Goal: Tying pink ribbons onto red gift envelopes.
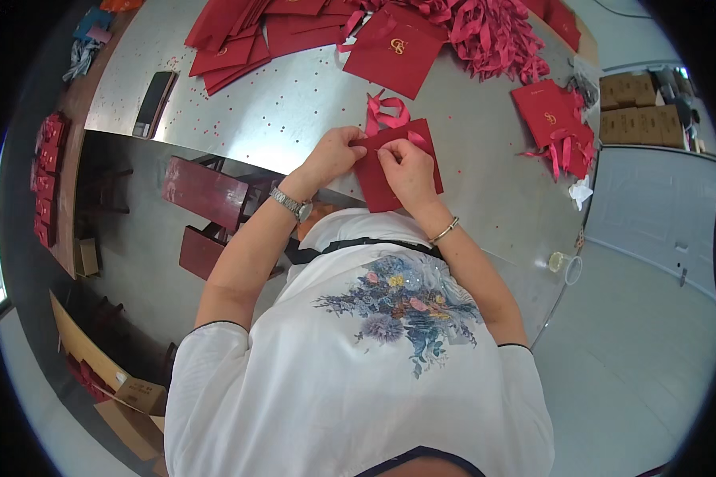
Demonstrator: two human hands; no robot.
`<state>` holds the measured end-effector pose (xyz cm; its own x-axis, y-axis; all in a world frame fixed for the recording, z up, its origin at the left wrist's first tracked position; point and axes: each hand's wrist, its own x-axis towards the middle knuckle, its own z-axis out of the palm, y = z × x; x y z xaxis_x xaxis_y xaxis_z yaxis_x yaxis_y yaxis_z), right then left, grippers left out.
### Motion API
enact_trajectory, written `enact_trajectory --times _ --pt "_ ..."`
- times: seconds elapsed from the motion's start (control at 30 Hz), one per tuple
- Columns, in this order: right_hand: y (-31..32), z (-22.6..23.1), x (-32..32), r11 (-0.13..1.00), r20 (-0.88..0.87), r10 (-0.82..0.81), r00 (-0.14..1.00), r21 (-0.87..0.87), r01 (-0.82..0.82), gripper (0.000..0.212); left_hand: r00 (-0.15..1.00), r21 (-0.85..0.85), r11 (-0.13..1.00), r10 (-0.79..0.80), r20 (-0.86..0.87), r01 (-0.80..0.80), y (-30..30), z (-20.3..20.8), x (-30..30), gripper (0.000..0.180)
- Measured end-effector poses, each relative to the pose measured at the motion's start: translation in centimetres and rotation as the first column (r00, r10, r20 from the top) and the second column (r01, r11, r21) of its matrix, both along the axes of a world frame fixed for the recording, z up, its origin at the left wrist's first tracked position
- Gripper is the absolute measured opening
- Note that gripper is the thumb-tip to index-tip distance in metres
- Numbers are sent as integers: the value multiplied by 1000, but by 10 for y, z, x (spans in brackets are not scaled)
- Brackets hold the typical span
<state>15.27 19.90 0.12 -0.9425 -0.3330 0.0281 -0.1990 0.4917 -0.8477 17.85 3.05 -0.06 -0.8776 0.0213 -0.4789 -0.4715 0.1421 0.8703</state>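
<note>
A small red paper bag [374, 179] lies at the near edge of the metal table, in front of my waist. My left hand [336, 157] grips its upper left edge between thumb and fingers. Over the bag's upper part, my right hand [410, 171] is closed in a pinch; what lies between its fingertips is hidden. A looped pink ribbon [388, 115] stands up from the bag's far edge. Just beyond lies another red bag [394, 56] with a gold mark on its front.
Red bags [231, 52] are piled at the far left, beside a heap of pink ribbons [497, 36]. More ribboned bags [545, 115] lie at the right. A dark phone [154, 103] rests near the left edge. Red dots speckle the metal tabletop [270, 119]. A clear cup [573, 270] is at the right edge.
</note>
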Motion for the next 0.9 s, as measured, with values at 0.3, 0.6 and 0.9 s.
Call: enact_trajectory --times 0.3,0.6,0.9 --pt "1 -4 -4 999 -63 31 998 8 -31 14 996 77 993 87 19 -88 2 -9 2 16" --pt "-6 -2 -5 999 -105 14 994 43 -9 14 980 -24 995 95 -176 -100 10 0 3 20" --pt "-6 -8 -6 996 40 -47 998 -68 50 14 971 -173 973 116 -209 -154 13 -2 5 21"
